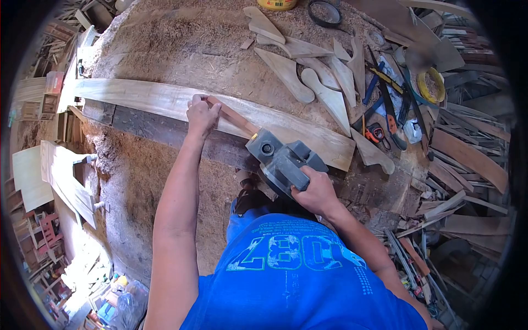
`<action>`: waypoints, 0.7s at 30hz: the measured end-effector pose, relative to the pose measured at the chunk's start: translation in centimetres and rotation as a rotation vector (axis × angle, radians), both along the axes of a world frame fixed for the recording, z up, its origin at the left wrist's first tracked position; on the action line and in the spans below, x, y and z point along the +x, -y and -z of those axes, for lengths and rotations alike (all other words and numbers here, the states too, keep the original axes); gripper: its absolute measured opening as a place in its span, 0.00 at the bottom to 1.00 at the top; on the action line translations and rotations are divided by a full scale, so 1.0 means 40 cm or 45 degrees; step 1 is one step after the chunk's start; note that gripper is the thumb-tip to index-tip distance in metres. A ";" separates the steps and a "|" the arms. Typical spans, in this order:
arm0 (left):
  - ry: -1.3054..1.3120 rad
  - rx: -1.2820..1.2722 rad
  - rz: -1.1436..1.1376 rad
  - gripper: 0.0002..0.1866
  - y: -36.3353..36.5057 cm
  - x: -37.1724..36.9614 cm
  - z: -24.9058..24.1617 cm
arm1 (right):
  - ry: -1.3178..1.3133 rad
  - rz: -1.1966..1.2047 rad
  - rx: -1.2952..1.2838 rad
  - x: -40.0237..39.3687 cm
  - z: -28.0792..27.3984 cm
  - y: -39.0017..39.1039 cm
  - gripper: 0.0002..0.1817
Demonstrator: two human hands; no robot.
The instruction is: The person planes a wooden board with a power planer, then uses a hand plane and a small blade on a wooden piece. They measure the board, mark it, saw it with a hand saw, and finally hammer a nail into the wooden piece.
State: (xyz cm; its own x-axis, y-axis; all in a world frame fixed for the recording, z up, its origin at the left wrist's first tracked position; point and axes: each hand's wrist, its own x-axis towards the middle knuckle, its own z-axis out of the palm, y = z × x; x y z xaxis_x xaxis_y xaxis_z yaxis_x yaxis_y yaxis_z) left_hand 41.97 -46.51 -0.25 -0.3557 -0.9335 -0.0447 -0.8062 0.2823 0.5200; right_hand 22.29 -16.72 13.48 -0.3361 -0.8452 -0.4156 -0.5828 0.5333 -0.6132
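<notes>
My right hand is wrapped round the handle of a dark grey power planer, just in front of my body. In my left hand is the far end of a narrow reddish-brown wooden strip, fingers closed over it. The strip slants down to the right and its near end meets the planer; the exact contact there is hidden. Beneath both lies a long pale wooden board, stretching across the workbench.
Several curved wooden pieces lie beyond the board. At right are a handsaw, an orange tape measure, a yellow tape roll and a dark ring. Wood shavings cover the bench. Stacked wood offcuts crowd the right side.
</notes>
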 end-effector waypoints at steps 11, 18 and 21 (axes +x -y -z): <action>-0.032 0.013 -0.023 0.25 -0.004 -0.004 -0.005 | -0.024 -0.076 0.042 0.005 -0.007 0.047 0.22; -0.023 -0.010 -0.033 0.24 -0.012 -0.006 -0.010 | 0.006 -0.090 0.080 0.016 -0.030 0.099 0.23; 0.013 -0.040 -0.008 0.24 -0.009 -0.008 -0.010 | -0.019 -0.095 0.014 0.014 -0.032 0.124 0.25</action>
State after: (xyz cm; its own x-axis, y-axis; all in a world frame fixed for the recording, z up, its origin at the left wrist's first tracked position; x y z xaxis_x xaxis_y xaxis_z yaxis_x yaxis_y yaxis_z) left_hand 41.63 -46.17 0.15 -0.3497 -0.9367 -0.0188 -0.8133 0.2935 0.5024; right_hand 22.84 -21.67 14.76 -0.2788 -0.8634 -0.4204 -0.6300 0.4949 -0.5985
